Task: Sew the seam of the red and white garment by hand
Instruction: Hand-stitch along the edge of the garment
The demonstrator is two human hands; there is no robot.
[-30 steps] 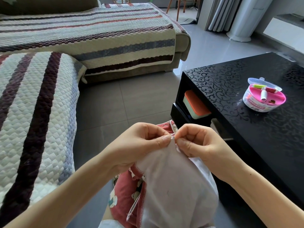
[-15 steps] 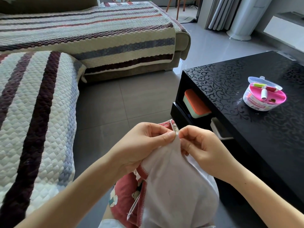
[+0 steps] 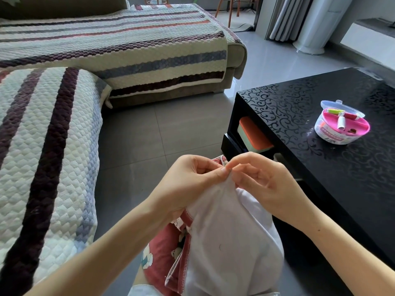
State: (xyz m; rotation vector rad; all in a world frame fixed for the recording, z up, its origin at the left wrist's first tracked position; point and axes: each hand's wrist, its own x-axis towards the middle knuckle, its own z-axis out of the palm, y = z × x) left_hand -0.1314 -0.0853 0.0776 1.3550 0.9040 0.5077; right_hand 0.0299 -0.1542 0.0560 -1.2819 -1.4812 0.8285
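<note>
The red and white garment [image 3: 224,238] is draped over my lap, white side up, with red patterned cloth showing at its lower left. My left hand [image 3: 192,180] pinches the top of the seam between thumb and curled fingers. Right beside it, my right hand [image 3: 260,182] pinches at the same spot with thumb and forefinger, its other fingers loosely spread. Both sets of fingertips meet at the seam's peak. A needle or thread is too small to make out.
A black patterned coffee table [image 3: 299,116] stands at the right, with a pink and white sewing kit box [image 3: 342,129] on it and an orange-topped box [image 3: 254,137] on its lower shelf. A striped quilted sofa [image 3: 53,129] fills the left and back. Grey tiled floor [image 3: 154,135] lies between.
My right hand has loosened: its outer fingers uncurled and spread while thumb and forefinger stay at the seam. My left hand keeps its pinch in almost the same place.
</note>
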